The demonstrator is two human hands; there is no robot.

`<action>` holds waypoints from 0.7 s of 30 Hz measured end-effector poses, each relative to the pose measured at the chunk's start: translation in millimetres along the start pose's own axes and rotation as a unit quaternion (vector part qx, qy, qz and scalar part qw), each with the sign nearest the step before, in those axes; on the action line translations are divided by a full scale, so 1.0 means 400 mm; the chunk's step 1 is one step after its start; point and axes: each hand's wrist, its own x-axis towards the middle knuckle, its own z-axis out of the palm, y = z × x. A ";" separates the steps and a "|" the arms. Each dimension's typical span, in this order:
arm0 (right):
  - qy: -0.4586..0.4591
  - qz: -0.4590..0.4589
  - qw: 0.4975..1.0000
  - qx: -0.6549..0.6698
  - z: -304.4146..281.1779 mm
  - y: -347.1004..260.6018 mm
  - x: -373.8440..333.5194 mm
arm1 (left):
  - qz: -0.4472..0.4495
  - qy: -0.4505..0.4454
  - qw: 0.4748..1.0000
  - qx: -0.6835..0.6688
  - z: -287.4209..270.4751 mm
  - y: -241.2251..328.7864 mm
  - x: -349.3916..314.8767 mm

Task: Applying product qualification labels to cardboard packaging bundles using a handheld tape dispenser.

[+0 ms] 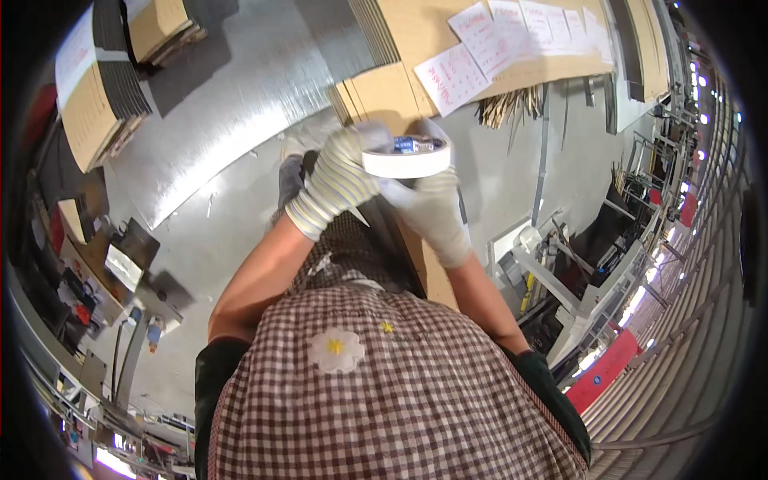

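A white roll of tape (406, 159) is held in front of my chest, over a flat brown cardboard piece (436, 272) that stands against my body. My left hand (340, 178), in a striped knit glove, grips the roll's left side with fingers curled over its top rim. My right hand (432, 210), in a pale glove, supports the roll from below and on the right. A small blue label shows inside the roll's core. My checked apron with a flower patch fills the lower part of the view.
Stacks of flat cardboard (384, 88) lie ahead, some with white paper sheets (488, 48) on top. More cardboard stacks (104, 88) stand at the upper left. A workbench with small items (120, 264) is on the left, and metal machinery (576, 272) with red parts on the right.
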 end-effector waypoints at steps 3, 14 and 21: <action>-0.046 -0.181 0.974 -0.132 -0.095 -0.016 0.020 | 0.058 -0.038 0.937 0.342 0.001 0.034 0.003; -0.287 -0.181 0.873 -0.350 -0.215 0.058 0.167 | 0.146 0.004 0.954 0.261 0.047 0.000 0.003; -0.185 -0.049 0.868 -0.459 -0.205 0.326 0.107 | 0.206 -0.107 0.927 0.294 0.076 0.045 0.070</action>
